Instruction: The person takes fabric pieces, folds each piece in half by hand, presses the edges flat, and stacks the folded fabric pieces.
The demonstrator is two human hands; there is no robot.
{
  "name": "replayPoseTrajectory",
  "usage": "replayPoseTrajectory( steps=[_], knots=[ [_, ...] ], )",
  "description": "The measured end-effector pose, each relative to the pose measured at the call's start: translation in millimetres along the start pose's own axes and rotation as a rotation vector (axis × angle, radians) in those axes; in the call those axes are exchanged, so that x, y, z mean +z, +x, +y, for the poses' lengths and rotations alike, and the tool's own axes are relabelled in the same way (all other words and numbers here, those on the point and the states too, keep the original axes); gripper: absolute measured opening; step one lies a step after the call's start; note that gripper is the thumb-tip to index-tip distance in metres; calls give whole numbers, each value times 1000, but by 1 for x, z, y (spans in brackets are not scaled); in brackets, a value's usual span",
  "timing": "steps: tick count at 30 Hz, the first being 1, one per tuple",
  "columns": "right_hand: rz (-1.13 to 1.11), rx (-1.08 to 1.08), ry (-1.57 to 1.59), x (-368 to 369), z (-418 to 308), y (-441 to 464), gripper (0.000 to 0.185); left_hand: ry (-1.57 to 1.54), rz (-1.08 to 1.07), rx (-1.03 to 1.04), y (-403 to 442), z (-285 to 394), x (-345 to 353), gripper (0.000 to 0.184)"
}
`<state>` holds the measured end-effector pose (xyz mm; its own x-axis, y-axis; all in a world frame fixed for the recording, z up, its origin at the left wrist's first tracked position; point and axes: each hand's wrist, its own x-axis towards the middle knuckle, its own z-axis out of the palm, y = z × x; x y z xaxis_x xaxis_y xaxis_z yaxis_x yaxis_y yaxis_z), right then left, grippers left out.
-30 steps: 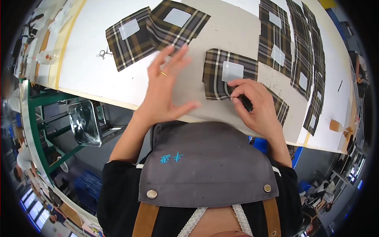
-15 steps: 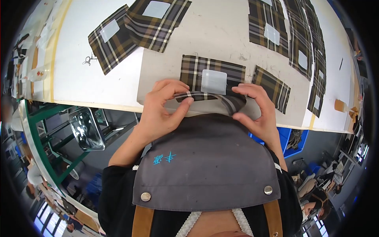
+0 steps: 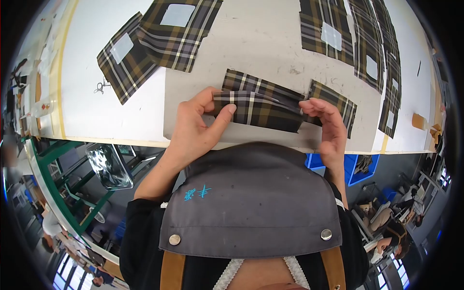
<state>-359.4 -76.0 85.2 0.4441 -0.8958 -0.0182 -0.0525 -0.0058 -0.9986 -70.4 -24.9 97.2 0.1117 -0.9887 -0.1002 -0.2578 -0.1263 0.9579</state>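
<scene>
A plaid fabric piece (image 3: 266, 113) in dark brown, grey and white lies at the table's near edge, its front layer doubled against a strip of plaid behind it. My left hand (image 3: 203, 123) pinches its left end between thumb and fingers. At the right end, the fingertips of my right hand (image 3: 329, 123) rest by the fold, with the thumb held well away from them; whether they touch the cloth I cannot tell. Just beyond that hand is a smaller plaid piece (image 3: 333, 96), partly covered by my fingers.
Two plaid pieces with white patches (image 3: 178, 15) overlap at the upper left, beside small scissors (image 3: 100, 87). More plaid pieces (image 3: 327, 36) lie in rows at the right. Below the table are blue bins (image 3: 360, 169) and a metal tray (image 3: 108, 166). Other people are in the background.
The near edge of the fabric has been turned over, and its white patch is now hidden. My right thumb has come away from the cloth, while my left hand keeps its pinch.
</scene>
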Motion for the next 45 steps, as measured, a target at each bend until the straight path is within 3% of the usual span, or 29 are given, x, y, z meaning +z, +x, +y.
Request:
replayPoseTrajectory(
  steps=[1, 3, 4, 10, 16, 20, 24, 31, 34, 35, 37, 39, 41, 45],
  knots=[
    [7, 4, 1, 3, -3, 1, 84, 0, -8, -2, 1, -1, 0, 18],
    [-39, -30, -531, 6, -11, 1, 67, 23, -64, -38, 2, -2, -1, 18],
    [-15, -43, -492, 14, -16, 4, 55, 21, -74, -37, 2, 0, -2, 18],
    [125, -25, -289, 17, -4, -7, 37, 29, -119, 5, -12, 0, -2, 21],
    [289, 63, -170, 27, -7, -14, 42, 71, -133, -9, -14, 6, 3, 25],
    [308, 88, -168, 32, -2, -12, 43, 80, -66, 74, -13, -4, 6, 41],
    [302, 60, -243, 35, -2, -5, 40, 177, -20, 74, -13, 3, 5, 57],
    [339, 192, -134, 34, -10, -4, 25, 121, 5, 99, -14, -6, 4, 65],
    [305, 290, -60, 26, -13, -10, 17, 105, -18, 105, -17, -6, 1, 63],
    [305, 291, -60, 27, -14, -8, 17, 90, -32, 49, -18, -3, 0, 55],
    [327, 122, -59, 32, -16, -4, 12, 75, -43, -10, -19, -6, 0, 47],
    [329, 89, -130, 33, -14, -2, 12, -33, -17, 22, -20, -17, 4, 26],
    [330, 52, -197, 32, -9, -3, 13, -35, -6, 3, -18, -10, 4, 20],
    [337, 111, -248, 37, -5, -1, 27, -15, 9, 21, -12, -11, 4, 11]
  ],
)
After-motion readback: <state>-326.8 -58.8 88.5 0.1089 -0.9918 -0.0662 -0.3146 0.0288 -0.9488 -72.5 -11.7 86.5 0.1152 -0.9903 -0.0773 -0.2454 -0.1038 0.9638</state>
